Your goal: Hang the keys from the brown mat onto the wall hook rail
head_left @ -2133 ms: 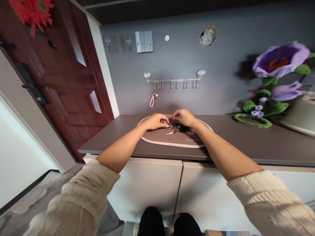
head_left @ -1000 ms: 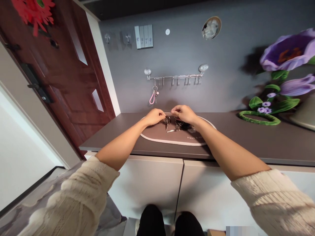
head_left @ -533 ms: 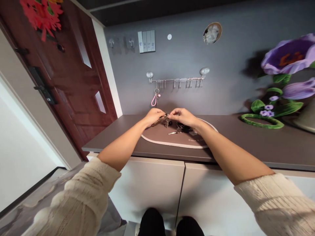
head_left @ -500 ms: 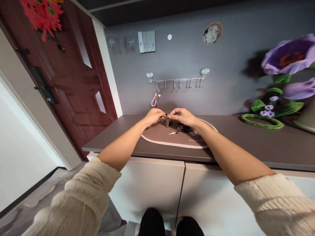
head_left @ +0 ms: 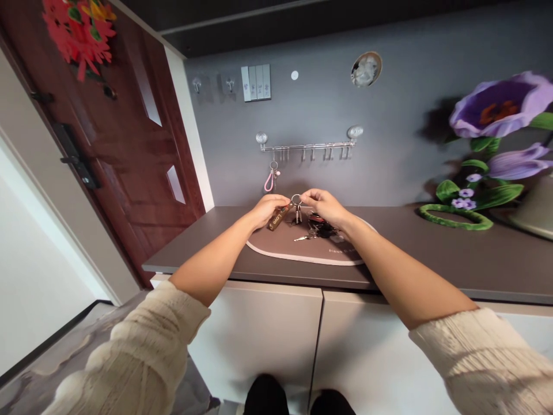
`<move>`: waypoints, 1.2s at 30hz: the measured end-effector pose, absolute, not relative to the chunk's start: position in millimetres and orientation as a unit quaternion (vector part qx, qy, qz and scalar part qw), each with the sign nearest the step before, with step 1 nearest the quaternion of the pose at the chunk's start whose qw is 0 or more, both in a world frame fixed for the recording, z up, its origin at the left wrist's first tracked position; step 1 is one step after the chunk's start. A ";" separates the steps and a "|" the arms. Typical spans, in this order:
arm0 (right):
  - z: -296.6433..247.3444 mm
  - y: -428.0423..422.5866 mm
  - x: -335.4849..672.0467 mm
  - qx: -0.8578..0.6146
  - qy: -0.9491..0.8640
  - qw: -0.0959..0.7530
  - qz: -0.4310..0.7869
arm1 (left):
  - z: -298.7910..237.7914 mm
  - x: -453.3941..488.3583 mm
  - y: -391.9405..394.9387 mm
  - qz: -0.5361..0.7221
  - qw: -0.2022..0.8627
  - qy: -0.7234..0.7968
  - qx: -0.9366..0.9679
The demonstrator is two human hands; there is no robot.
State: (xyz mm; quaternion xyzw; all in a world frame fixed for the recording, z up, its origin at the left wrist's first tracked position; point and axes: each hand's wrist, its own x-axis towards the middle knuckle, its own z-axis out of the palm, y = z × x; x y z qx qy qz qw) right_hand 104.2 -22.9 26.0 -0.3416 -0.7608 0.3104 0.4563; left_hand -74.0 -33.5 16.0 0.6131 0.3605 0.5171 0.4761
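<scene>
A metal key ring (head_left: pixel 296 199) is stretched between my two hands over the brown mat (head_left: pixel 280 242), with a few keys (head_left: pixel 298 214) dangling from it. My left hand (head_left: pixel 270 208) is closed in a pinch at the ring's left side, and a brown keychain tag (head_left: pixel 279 218) lettered "Love" hangs beneath its fingers. On the other side, my right hand (head_left: pixel 322 204) pinches the ring's right edge between thumb and finger. Below the right hand a bunch of other keys (head_left: pixel 317 227), with dark fobs, lies on the mat, partly covered by the hand.
A clear hook rail (head_left: pixel 309 147) on the grey wall bears a pink-strapped keychain (head_left: pixel 269 180) at its left end. Purple artificial flowers (head_left: pixel 488 115) and a green ring-shaped base (head_left: pixel 455 218) stand at the right of the countertop (head_left: pixel 410 259). A red-brown door (head_left: pixel 129 144) is at left.
The key ring and lettered tag now show more plainly between my hands, the ring raised upright with keys hanging. My view has tilted slightly upward.
</scene>
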 end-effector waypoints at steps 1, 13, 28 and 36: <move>25.9 -22.7 104.0 -0.341 -0.759 0.459 0.310 | 16.2 -73.7 -34.4 0.513 0.475 0.359 0.619; 24.8 -18.7 102.7 -0.313 -0.755 0.488 0.308 | 15.3 -74.1 -35.4 0.493 0.430 0.312 0.689; 27.8 -29.8 97.5 -0.314 -0.738 0.490 0.340 | 15.4 -69.7 -31.4 0.567 0.385 0.321 0.654; 25.2 -31.9 95.7 -0.330 -0.710 0.491 0.381 | 15.2 -66.7 -30.5 0.587 0.408 0.309 0.627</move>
